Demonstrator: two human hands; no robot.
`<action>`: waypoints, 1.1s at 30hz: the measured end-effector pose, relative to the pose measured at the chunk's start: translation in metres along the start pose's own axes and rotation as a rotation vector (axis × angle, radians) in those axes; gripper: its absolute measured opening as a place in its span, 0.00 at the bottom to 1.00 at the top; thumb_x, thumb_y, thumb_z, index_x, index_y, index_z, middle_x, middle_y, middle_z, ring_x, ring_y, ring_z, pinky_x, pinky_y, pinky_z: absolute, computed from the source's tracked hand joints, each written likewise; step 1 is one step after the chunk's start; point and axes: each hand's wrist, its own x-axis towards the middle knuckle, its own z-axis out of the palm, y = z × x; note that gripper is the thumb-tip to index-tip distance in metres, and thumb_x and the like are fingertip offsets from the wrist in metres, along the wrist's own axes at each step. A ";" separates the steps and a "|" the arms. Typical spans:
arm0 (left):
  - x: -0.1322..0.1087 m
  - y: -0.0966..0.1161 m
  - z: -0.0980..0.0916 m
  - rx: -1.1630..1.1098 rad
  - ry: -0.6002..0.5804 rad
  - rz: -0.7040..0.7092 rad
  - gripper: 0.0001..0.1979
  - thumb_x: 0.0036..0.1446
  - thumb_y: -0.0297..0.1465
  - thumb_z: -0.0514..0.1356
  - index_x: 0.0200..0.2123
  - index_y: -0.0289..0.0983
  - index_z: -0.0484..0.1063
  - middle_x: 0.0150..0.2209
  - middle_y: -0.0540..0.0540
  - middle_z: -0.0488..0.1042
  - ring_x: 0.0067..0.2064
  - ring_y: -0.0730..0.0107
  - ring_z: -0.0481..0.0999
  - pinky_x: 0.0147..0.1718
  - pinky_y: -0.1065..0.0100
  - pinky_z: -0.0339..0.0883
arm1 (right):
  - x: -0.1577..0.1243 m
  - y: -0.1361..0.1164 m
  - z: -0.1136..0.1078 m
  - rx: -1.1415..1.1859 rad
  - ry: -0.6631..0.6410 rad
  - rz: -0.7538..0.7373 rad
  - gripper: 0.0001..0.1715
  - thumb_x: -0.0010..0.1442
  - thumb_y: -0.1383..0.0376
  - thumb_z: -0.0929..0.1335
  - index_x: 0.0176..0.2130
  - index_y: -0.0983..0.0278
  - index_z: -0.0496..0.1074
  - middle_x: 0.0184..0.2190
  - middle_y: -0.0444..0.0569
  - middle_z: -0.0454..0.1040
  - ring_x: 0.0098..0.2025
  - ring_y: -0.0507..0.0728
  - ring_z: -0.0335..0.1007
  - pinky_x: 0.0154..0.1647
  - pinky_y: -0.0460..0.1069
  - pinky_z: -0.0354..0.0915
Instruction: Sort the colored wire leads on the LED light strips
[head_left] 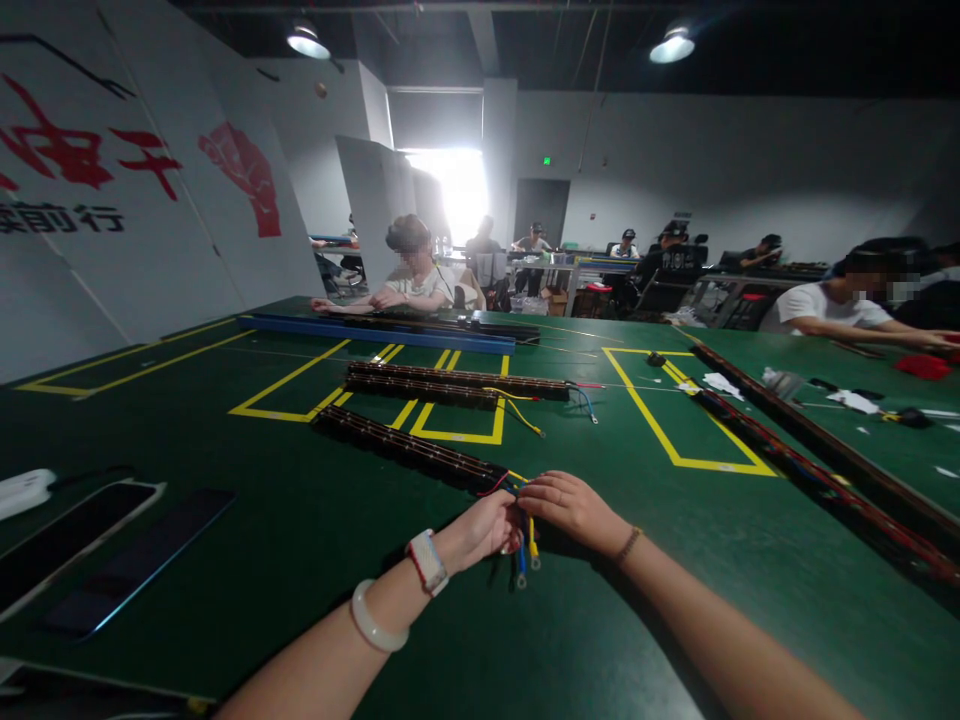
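Note:
A long dark strip assembly (409, 447) with copper-coloured lines lies slanted on the green table, its near end by my hands. From that end come a red wire, a yellow wire (533, 548) and a blue wire (521, 567), the last two ending in metal ring lugs that hang below my fingers. My left hand (486, 522), with a watch and a pale bangle at the wrist, is closed around the wires. Against it, my right hand (568, 508) curls its fingers over the same wires from the right. The fingers hide the exact grip point.
Similar strips with wires (457, 382) lie farther back, before a blue rail (382, 334). Long wired strips (806, 460) run along the right. Phones (142, 560) rest at the left. Yellow tape (637, 410) marks the table (337, 560). Co-workers sit across and at the right.

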 end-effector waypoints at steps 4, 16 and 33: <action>0.002 -0.006 -0.004 0.050 -0.039 0.106 0.08 0.58 0.33 0.51 0.34 0.33 0.64 0.25 0.47 0.70 0.22 0.77 0.67 0.22 0.73 0.54 | 0.011 -0.003 0.007 0.157 0.234 0.140 0.15 0.66 0.66 0.61 0.51 0.62 0.69 0.44 0.53 0.75 0.47 0.55 0.70 0.47 0.52 0.67; -0.003 -0.005 0.003 0.168 0.012 0.108 0.09 0.59 0.34 0.51 0.35 0.34 0.67 0.27 0.46 0.73 0.24 0.74 0.68 0.23 0.72 0.57 | 0.094 -0.011 0.023 0.121 0.122 0.420 0.04 0.58 0.65 0.70 0.32 0.62 0.76 0.28 0.46 0.74 0.33 0.54 0.65 0.36 0.48 0.60; -0.002 -0.005 0.006 0.171 0.035 0.152 0.06 0.58 0.30 0.51 0.33 0.34 0.66 0.23 0.49 0.69 0.22 0.76 0.66 0.23 0.73 0.57 | 0.091 -0.018 0.021 -0.031 0.079 0.482 0.16 0.62 0.57 0.66 0.48 0.60 0.74 0.40 0.51 0.73 0.41 0.57 0.65 0.42 0.51 0.61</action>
